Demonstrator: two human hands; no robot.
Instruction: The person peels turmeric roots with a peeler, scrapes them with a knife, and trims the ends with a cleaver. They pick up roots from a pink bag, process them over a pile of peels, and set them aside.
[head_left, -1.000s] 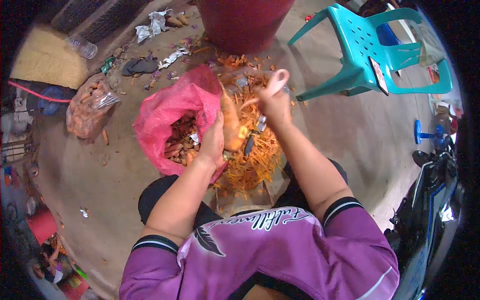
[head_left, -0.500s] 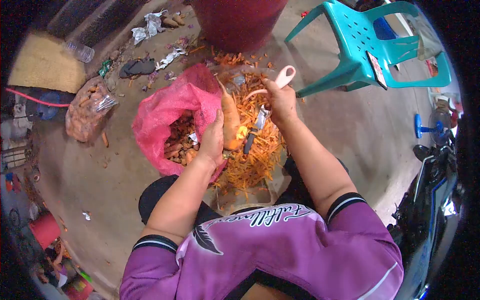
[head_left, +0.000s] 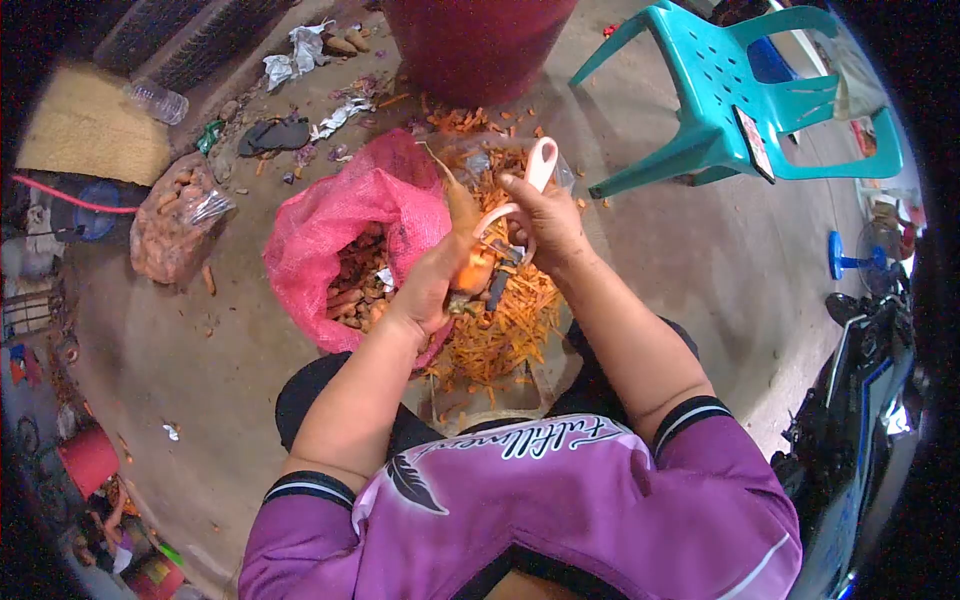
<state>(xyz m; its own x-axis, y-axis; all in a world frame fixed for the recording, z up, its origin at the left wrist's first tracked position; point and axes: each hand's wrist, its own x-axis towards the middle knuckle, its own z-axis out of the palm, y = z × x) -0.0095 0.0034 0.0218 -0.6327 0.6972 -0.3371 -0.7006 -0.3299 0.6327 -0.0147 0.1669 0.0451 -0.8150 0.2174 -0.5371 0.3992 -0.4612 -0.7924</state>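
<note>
In the head view my left hand (head_left: 428,285) is closed around the thick end of a large carrot (head_left: 461,210), whose thin tip points away from me. An orange peeled patch shows near its thick end. My right hand (head_left: 556,228) grips a pale pink peeler (head_left: 541,168), its curved head against the carrot's side. Under both hands spreads a heap of orange peelings (head_left: 510,345). On the heap lies a knife with a dark handle (head_left: 497,290), partly hidden by my right hand. Left of the carrot, a pink mesh sack (head_left: 305,235) gapes open with carrots inside.
A large red tub (head_left: 478,50) stands ahead. To the right are a teal plastic chair (head_left: 710,75) with a phone (head_left: 753,143) on it and a motorcycle (head_left: 850,400). A clear bag of carrots (head_left: 175,225) sits on the left, near a dark slipper (head_left: 273,137).
My right hand has brought the peeler down and left onto the carrot. The carrot has turned in my left hand, its peeled patch now facing the peeler more.
</note>
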